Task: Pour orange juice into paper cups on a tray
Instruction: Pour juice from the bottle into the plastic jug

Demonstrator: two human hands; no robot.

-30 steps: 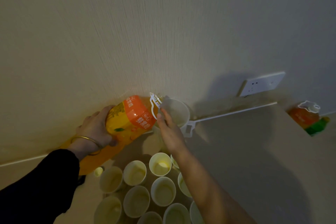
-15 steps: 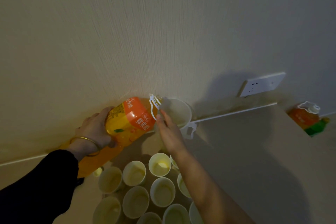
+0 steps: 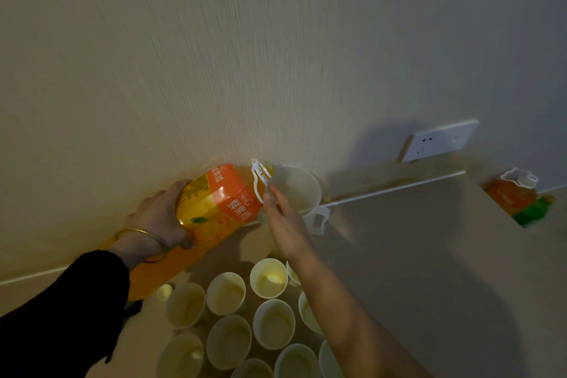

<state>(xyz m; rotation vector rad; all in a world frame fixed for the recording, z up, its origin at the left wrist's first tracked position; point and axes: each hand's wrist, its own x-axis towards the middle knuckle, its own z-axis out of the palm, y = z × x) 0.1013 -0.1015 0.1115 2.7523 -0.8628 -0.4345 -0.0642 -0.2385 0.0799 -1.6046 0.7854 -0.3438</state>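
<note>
Head view, contents as seen.

1. Juice bottle (image 3: 214, 202): clear plastic with an orange label, holding orange juice. It lies tipped close to horizontal. Its long axis runs from lower left to upper right, and the neck, with its white carry ring, points right at item 2. The base sits in my left grip (image 3: 156, 221), whose fingers and thumb curl round the lower body. It is held above the table (image 3: 414, 270), near the wall.

2. Held cup (image 3: 296, 190): white paper, tilted so its open mouth faces me, rim touching or just beside the bottle mouth. The inside is pale; I cannot tell the juice level. My right grip (image 3: 285, 224) pinches its near wall, thumb at the rim. Most fingers are hidden behind the cup.

3. Paper cups (image 3: 268, 278): a tight cluster standing upright below both grips. Several show a shallow pale-yellow pool at the bottom.

4. Orange flat piece (image 3: 159, 270): under my left wrist and left of the cluster. Whether it carries the cups is unclear.

5. Yellow cap (image 3: 164, 291): lying just left of the cluster.

6. Second bottle (image 3: 515, 196): orange with a green label, standing at far right, well apart.
</note>
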